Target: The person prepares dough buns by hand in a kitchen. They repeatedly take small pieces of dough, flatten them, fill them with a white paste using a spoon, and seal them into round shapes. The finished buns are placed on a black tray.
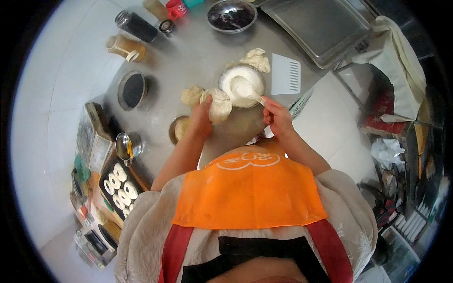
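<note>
A flattened round of dough (220,106) rests in my left hand (202,115), its thumb over the edge. My right hand (277,115) grips the handle of a light-coloured spoon (257,98), whose bowl end is down in white powder (240,79). That powder fills a round bowl (262,76) on the steel table. The dough round is close to the bowl's left side. A ball of dough (192,94) lies just left of the round. Behind the powder bowl is an uneven lump of dough (257,61). Partly hidden by my left forearm, a metal bowl (175,130) holds a pale tan filling.
A white slotted scraper (286,74) lies right of the powder. Farther back are a metal bowl with dark contents (231,17) and a large metal tray (318,28). Jars (136,25) and a bowl of black grains (132,90) stand left. Ring-shaped dough pieces (120,187) fill a black tray.
</note>
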Motion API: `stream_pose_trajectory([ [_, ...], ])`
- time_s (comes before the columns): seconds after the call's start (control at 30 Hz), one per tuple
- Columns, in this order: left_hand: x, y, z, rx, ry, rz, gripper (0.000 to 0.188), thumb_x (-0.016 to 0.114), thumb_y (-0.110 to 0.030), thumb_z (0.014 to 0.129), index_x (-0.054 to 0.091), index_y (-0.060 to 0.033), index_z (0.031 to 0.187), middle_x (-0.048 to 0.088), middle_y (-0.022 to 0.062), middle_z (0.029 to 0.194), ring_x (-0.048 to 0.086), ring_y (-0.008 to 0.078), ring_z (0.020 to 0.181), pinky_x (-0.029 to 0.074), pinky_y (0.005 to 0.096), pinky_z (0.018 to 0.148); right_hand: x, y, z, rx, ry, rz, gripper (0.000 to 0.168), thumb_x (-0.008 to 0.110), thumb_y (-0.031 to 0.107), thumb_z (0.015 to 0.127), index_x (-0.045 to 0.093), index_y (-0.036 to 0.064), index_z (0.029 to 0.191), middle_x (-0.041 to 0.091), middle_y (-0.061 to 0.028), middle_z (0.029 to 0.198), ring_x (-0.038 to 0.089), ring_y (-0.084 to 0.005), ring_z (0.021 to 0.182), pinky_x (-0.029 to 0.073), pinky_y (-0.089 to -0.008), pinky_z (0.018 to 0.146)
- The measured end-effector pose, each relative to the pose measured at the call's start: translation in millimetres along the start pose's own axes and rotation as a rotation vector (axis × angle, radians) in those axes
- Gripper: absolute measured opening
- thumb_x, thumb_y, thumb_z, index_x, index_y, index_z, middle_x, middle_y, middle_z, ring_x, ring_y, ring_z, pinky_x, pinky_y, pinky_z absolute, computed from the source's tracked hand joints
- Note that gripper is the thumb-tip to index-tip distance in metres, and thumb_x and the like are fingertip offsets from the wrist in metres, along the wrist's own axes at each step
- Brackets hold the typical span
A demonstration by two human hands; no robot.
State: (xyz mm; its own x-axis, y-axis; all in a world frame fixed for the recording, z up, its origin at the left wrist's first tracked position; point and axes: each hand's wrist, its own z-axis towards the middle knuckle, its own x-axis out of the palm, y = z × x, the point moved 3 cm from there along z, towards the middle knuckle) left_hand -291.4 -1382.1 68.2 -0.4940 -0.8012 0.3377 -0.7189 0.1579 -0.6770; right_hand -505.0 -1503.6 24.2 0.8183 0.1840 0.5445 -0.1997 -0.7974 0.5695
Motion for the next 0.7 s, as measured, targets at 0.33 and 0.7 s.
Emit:
stream_pose_trajectory([
  [0.33, 37.1, 24.5, 37.4, -0.155, 0.219, -0.346, 0.042, 0.041, -0.023, 0.102, 0.039, 0.003, 0.134, 0.05, 0.0156, 0.131, 0.051, 0.0296, 0.12, 0.044, 0.0446, 0.101, 44.2, 9.1, -38.7, -1.291, 0.185, -1.243, 0.032, 0.058, 0.013, 0.092, 0.06, 0.002, 0.122, 0.06, -0.0107, 0.068, 0.056, -0.0217, 0.055, 0.044, -0.0329, 0.052],
  [0.7, 43.3, 21.8, 28.6, -0.17, 0.463, -0.482, 0.051, 0.033, -0.034, 0.103, 0.036, 0.0013, 0.139, 0.046, 0.0158, 0.14, 0.046, 0.0315, 0.128, 0.036, 0.0459, 0.109, 39.9, 84.7, -36.9, -0.152, 0.146, -0.427, 0.028, 0.058, 0.007, 0.089, 0.06, -0.007, 0.113, 0.049, -0.0014, 0.057, 0.041, -0.0089, 0.045, 0.033, -0.0247, 0.042],
])
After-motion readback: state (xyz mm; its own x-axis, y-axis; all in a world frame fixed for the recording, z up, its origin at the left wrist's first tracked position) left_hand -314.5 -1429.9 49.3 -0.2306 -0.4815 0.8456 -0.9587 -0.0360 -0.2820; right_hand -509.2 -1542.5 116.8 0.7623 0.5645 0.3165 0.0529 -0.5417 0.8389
